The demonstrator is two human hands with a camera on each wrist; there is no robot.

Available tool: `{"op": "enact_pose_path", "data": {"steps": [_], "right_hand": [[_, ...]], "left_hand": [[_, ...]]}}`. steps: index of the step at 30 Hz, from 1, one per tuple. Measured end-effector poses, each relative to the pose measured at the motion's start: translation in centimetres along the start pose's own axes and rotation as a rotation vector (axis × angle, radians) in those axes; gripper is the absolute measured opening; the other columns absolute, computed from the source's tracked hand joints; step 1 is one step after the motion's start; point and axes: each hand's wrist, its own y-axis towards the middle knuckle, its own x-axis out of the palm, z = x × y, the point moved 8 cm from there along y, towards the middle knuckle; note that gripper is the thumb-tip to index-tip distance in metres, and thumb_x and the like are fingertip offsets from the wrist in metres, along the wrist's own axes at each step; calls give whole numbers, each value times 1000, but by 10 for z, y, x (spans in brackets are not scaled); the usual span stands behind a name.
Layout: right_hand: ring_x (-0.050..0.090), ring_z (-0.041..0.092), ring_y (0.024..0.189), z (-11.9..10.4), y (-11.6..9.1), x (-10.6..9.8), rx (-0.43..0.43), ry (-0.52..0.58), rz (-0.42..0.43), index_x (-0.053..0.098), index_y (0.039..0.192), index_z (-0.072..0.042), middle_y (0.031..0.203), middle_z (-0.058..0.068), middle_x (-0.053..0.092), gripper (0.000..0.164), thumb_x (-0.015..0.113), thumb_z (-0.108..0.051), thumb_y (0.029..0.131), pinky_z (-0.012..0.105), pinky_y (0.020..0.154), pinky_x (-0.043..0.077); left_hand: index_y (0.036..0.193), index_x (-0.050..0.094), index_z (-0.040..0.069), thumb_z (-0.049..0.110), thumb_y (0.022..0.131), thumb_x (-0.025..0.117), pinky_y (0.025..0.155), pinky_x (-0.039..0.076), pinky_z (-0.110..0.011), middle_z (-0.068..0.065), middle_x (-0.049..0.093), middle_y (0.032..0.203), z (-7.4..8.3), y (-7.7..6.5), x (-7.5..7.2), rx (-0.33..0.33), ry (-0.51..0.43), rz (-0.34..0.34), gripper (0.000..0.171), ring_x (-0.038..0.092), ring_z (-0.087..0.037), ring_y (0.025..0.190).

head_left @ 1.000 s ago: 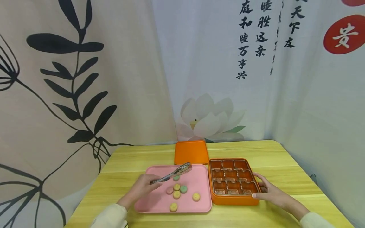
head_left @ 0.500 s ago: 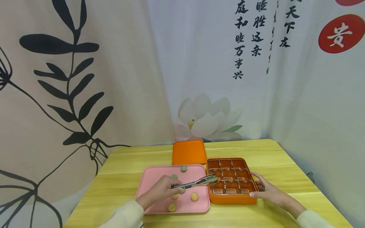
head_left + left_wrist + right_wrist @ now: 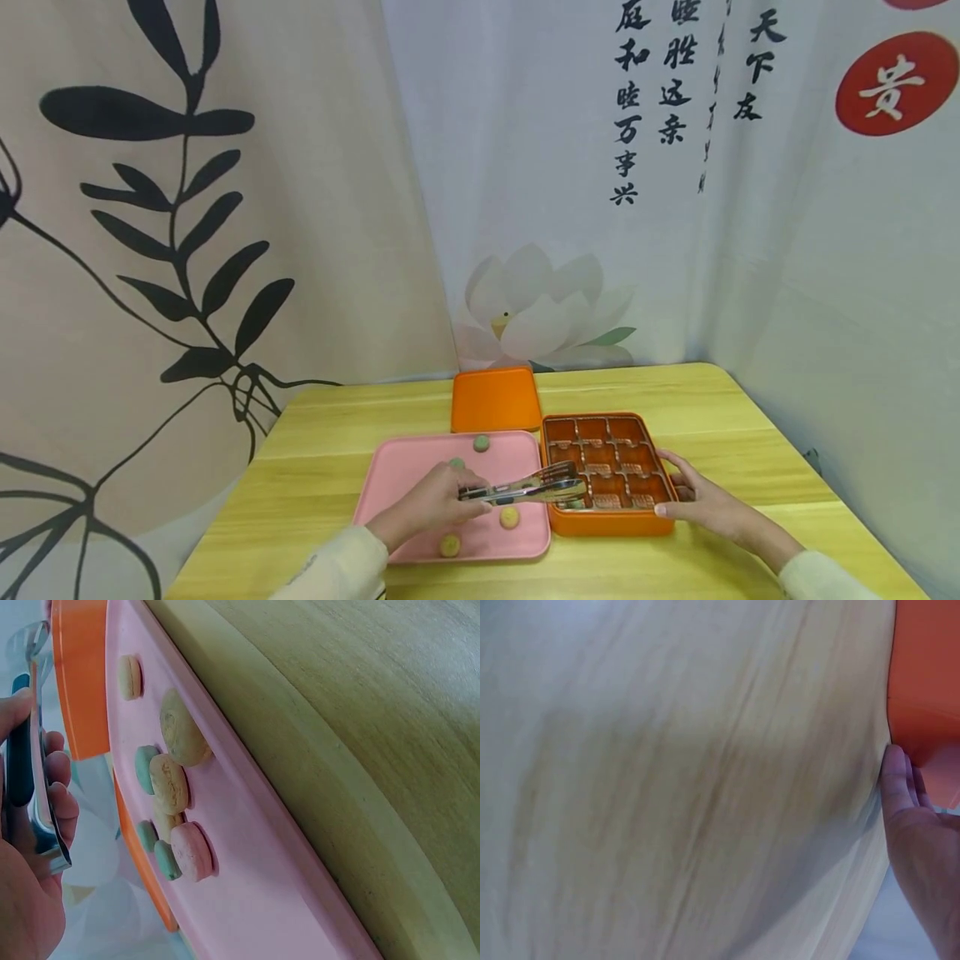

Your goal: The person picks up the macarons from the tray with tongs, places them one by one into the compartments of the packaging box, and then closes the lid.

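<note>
My left hand (image 3: 435,504) grips a pair of metal tongs (image 3: 517,492) with dark grip panels, reaching rightward across the pink tray (image 3: 401,458). The tong tips, spread apart, are over the front-left compartment of the orange box (image 3: 615,523). Under them a bit of a green macaron (image 3: 575,504) shows in that compartment. Several macarons lie on the tray: a pink macaron (image 3: 193,853), a yellow macaron (image 3: 450,546) and green ones. My right hand (image 3: 708,504) rests against the box's right side, fingers along the wall and thumb at the front corner.
An orange lid (image 3: 496,400) lies behind the tray. The box has a brown divided insert (image 3: 600,454) and stands right beside the tray. All stand on a wood-grain table (image 3: 750,442), with a printed curtain (image 3: 360,208) behind it.
My left hand has carried the tongs right, from above the tray to the box's front-left compartment. The tong tips have parted and green now shows there. The right hand stays at the box.
</note>
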Motion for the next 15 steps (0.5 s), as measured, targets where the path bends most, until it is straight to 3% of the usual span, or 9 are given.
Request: {"op": "enact_pose_path", "data": {"steps": [10, 15], "right_hand": [[43, 47, 127, 0, -1, 0, 16, -16, -7, -7, 159, -13, 144, 34, 31, 90, 60, -23, 100, 65, 100, 36], [44, 45, 127, 2, -1, 0, 9, -15, 0, -6, 159, -13, 143, 33, 33, 90, 61, -22, 99, 64, 100, 37]], "left_hand": [[102, 78, 18, 26, 81, 81, 58, 43, -23, 11, 57, 75, -9, -5, -6, -93, -67, 38, 22, 47, -6, 68], [101, 77, 24, 32, 85, 79, 56, 41, -22, 12, 59, 76, -14, -10, -13, -85, -74, 51, 18, 47, -4, 65]]}}
